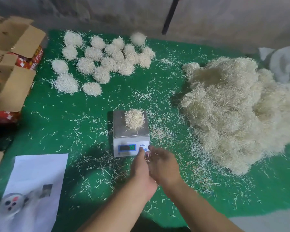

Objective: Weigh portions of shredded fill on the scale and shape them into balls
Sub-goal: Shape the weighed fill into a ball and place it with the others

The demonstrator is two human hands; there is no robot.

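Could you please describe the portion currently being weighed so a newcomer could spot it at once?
Find the white scale at the middle of the green mat. On its steel pan sits one fill clump. It alone rests on metal; the finished balls lie on the mat.

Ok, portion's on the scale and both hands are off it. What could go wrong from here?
The left hand and right hand hover right at the scale buttons; a stray touch might reset the reading. The portion sits toward the platform's far right, so strands could slip off and change the weight. Loose shreds beside the scale could get swept back on.
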